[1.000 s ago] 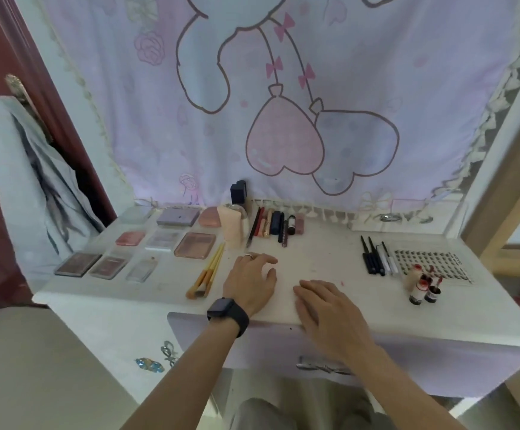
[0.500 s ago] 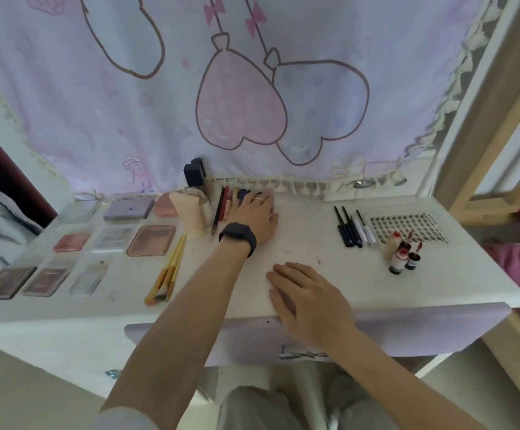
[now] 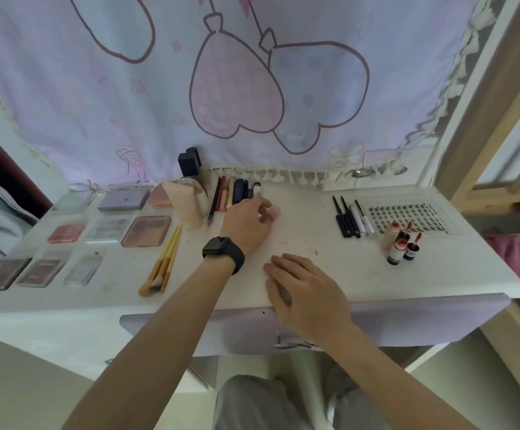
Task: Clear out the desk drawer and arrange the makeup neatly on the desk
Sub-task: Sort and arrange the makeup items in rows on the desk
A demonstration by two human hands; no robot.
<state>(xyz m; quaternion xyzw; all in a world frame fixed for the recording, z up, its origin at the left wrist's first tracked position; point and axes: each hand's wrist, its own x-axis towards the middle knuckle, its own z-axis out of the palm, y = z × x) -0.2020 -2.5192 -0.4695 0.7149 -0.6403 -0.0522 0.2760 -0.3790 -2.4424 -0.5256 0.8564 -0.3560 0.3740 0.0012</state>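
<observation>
1. Head view: my left hand [image 3: 247, 225] pinches a small pink item [image 3: 273, 211] beside the back-row tubes [image 3: 237, 193]; right hand [image 3: 302, 293] lies flat, released, on the desk [image 3: 314, 237].
2. Final arranging, I judge; next, set it straight in line.

You have soft, even, bright light on the white desk [image 3: 361, 274], a faint shadow under your right hand [image 3: 302, 293], motion blur on your left hand [image 3: 246, 225] pinching the pink tube [image 3: 272, 211], and wide-angle bowing toward the edges.
</observation>
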